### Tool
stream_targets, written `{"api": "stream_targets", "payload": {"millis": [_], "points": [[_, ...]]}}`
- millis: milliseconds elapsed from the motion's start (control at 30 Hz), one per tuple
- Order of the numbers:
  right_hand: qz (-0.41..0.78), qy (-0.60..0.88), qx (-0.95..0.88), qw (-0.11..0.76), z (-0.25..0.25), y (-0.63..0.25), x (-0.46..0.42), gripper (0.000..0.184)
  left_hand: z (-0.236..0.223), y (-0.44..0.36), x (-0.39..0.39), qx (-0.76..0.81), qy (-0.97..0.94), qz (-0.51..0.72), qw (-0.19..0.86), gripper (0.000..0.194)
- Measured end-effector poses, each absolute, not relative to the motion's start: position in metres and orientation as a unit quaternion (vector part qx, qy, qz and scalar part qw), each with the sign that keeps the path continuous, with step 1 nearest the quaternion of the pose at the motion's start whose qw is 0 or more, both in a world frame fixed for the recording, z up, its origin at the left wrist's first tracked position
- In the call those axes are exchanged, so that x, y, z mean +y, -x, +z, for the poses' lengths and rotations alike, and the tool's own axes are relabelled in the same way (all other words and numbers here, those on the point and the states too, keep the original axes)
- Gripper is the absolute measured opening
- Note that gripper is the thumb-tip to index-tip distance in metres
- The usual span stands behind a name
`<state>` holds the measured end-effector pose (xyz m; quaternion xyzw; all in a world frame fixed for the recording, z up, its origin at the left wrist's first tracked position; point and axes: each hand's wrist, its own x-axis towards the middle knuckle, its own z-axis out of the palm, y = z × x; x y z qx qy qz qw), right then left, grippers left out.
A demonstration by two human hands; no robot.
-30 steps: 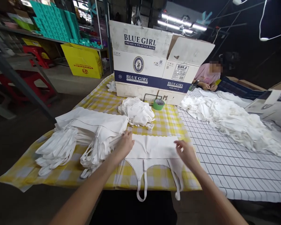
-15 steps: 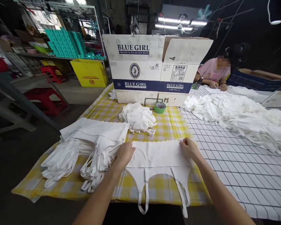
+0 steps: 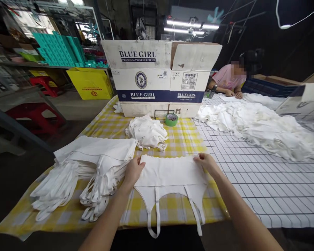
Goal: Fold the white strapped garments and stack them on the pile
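Gripping the far corners of a white strapped garment (image 3: 170,170), I have the left hand (image 3: 134,170) and right hand (image 3: 207,162) well apart, each closed on its own end of the scalloped edge (image 3: 170,158). From afar I see the garment spread flat on the yellow-checked surface (image 3: 184,141), its straps (image 3: 158,212) trailing past the near side. Just left of it I have a stack of similar garments (image 3: 94,148); beyond lie a crumpled white heap (image 3: 146,131), a roll of green tape (image 3: 171,121) and a large carton (image 3: 157,80)
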<state>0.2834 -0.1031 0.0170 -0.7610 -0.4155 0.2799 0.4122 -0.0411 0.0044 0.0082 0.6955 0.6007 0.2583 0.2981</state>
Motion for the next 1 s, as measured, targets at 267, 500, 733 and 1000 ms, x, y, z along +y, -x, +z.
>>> {"api": "stream_targets", "payload": {"millis": [267,500,733,1000], "points": [[0.150,0.750,-0.402,0.503,0.034,-0.267,-0.124,0.032,0.015,0.039,-0.014,0.493,-0.566,0.474,0.461,0.033],[-0.013,0.770,-0.356,0.529,0.072,-0.244,-0.156,0.032,0.060,0.053,-0.051,0.474,-0.545,0.559,0.406,0.025],[-0.048,0.755,-0.368,0.541,0.131,-0.211,-0.183,0.033,0.117,0.115,-0.079,0.504,-0.535,0.588,0.338,0.031],[0.009,0.577,-0.594,0.561,0.172,-0.103,-0.165,0.019,0.181,0.267,-0.086,0.578,-0.446,0.611,0.308,0.046]]}}
